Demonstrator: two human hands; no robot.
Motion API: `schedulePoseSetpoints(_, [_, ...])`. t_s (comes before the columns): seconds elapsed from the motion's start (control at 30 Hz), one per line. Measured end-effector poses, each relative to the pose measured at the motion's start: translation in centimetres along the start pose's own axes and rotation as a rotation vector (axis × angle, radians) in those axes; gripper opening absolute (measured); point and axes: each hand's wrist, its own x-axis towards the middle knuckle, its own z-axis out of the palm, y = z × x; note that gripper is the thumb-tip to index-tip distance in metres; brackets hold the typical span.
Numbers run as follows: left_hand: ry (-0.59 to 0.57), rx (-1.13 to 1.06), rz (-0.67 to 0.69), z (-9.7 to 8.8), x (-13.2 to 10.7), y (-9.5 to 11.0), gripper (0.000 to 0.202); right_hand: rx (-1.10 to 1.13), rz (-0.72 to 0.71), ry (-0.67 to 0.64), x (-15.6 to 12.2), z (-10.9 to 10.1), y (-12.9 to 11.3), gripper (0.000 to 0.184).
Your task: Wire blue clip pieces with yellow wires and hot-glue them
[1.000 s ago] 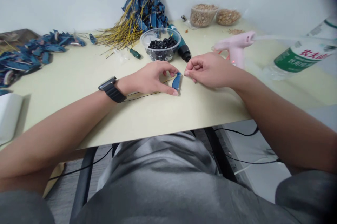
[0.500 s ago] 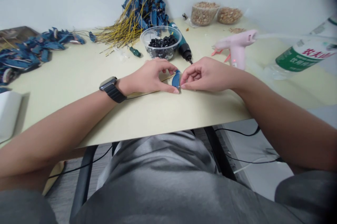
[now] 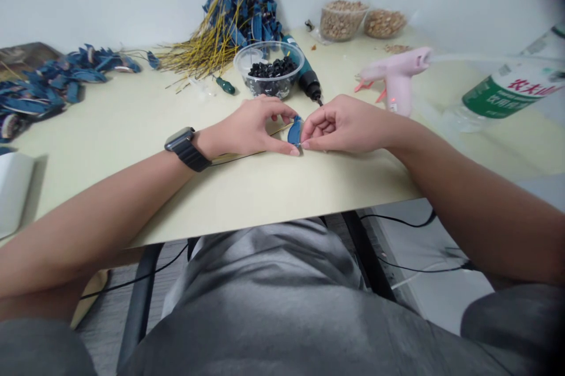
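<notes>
- ok, both hands meet mid-table, just in front of the person, on one small blue piece (image 3: 295, 130).
- left hand (image 3: 253, 129): curled, with thumb and fingertips pinched on the blue piece from its left side. heel of the hand rests on the table (image 3: 132, 123).
- right hand (image 3: 342, 126): loose fist, knuckles up, with thumb and forefinger clamped on the right edge of the same piece. wrist is down on the table.
- blue piece stands close to upright between the two sets of fingertips, lower end at the tabletop. only a sliver shows, the fingers hide the rest.
- thin yellow stem (image 3: 247, 156) runs from the piece back under the left palm toward the wrist, lying flat.
- dark watch (image 3: 185, 148) on the left wrist.
- just behind the hands is a clear tub (image 3: 239, 62) of black beads. a teal rotary tool (image 3: 304, 73) lies against its right side, tip toward the hands.
- small green screwdriver (image 3: 226, 86) lies left of the tub.
- pink glue gun (image 3: 397, 79) stands behind the right forearm, near it but not touching.
- green-label bottle (image 3: 507, 93) is at the far right edge. can't tell if it's lying or propped.
- at the back wall a bundle (image 3: 238, 11) of blue pieces on yellow stems leans up. two tubs of tan bits (image 3: 342, 20) sit to its right.
- far left there's a loose pile (image 3: 53, 85) of more blue pieces, well apart from the hands.
</notes>
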Motion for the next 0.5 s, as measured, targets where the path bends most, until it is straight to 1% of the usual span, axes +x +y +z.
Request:
schedulePoseSetpoints(0.27, [0.003,0.004,0.001,0.05,0.01,-0.25,0.101,0.011,0.025,-0.008,-0.02,0.09,-0.13,0.019])
schedulePoseSetpoints(0.5, [0.011,-0.001,-0.01,0.1,0.12,-0.13,0.101,0.008,0.029,-0.012,-0.08,0.08,-0.38,0.022])
